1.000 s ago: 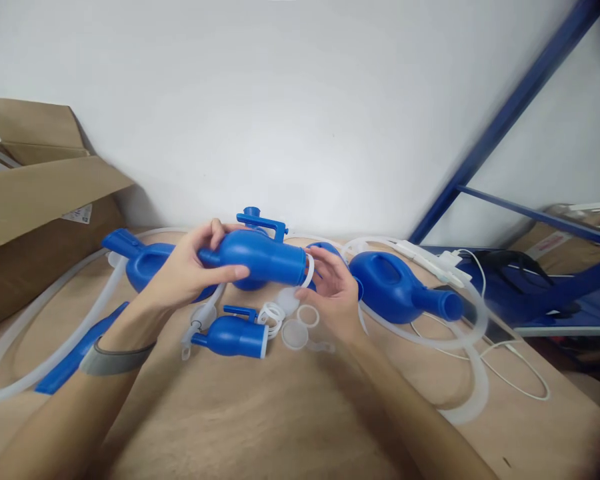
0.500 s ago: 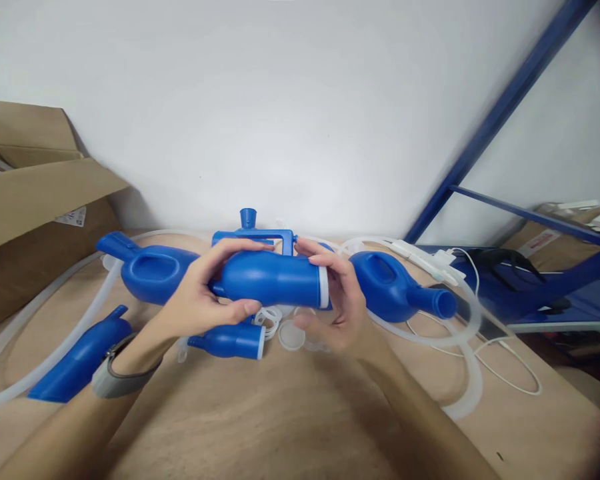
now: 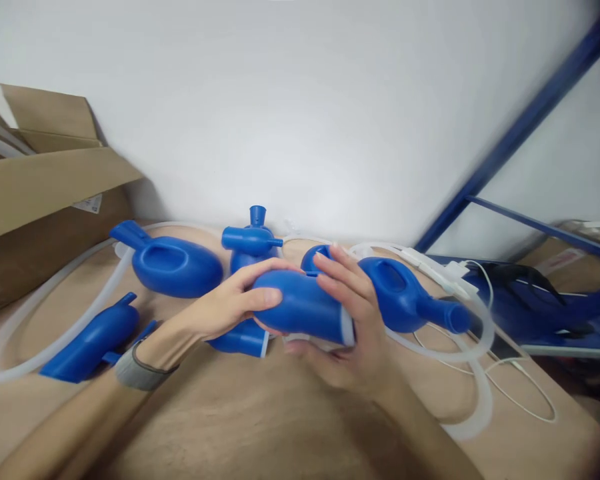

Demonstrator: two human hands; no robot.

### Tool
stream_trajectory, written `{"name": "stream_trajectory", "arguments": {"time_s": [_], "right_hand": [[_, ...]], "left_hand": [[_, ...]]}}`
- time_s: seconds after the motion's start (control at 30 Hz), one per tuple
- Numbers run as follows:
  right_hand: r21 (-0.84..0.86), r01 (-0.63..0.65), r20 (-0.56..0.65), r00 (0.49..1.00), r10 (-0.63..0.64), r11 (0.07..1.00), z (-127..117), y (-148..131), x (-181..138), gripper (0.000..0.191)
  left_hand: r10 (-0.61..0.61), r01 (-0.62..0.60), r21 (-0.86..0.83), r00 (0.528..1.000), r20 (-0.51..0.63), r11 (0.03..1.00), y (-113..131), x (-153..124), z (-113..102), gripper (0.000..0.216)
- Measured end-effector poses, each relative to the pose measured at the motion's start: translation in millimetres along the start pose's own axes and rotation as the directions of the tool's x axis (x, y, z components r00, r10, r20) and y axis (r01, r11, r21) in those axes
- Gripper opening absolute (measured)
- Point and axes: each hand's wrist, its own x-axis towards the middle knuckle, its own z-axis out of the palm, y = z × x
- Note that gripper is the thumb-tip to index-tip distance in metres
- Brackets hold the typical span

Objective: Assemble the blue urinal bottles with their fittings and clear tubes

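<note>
A rounded blue plastic urinal cup (image 3: 300,303) with a white rim at its right end is held above the table, tilted slightly down to the right. My left hand (image 3: 245,293) grips its rounded left end, thumb across the near side. Around the rim end curls my right hand (image 3: 353,320), fingers over the top and thumb low in front. Behind and below my left hand lies a similar blue cup (image 3: 240,339) with a white rim, partly covered. Another blue cup (image 3: 93,340) with a narrow spout lies at the left, beyond my wristband.
Blue handled urinal bottles lie at the left (image 3: 177,267) and right (image 3: 393,293), with clear hoses (image 3: 480,400) looping around. A smaller blue piece (image 3: 250,238) rests on another bottle at the back. A cardboard box (image 3: 55,193) stands left; a blue metal frame (image 3: 510,127) stands right.
The cup in my hands has turned, its handle bracket now out of sight and its rim end lower. Both hands have shifted slightly right in view. The camera view has tilted a little.
</note>
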Motion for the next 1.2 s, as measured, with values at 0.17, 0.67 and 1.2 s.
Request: {"name": "stream_trajectory", "arguments": {"time_s": [0.17,0.67,1.2], "right_hand": [[0.196,-0.162,-0.018,0.986,0.168,0.967,3,15,-8,0.077],[0.413,-0.727,0.450,0.686,0.572,0.548,-11,30,0,0.091],[0.423,-0.722,0.294,0.680,0.672,0.547,3,2,-60,0.081]], "left_hand": [[0.358,-0.288,0.484,0.932,-0.059,0.827,11,-6,6,0.057],[0.570,-0.419,0.883,0.787,0.236,0.213,2,-10,6,0.046],[0.217,-0.135,0.697,0.976,-0.031,0.704,-68,-63,-2,0.098]]}}
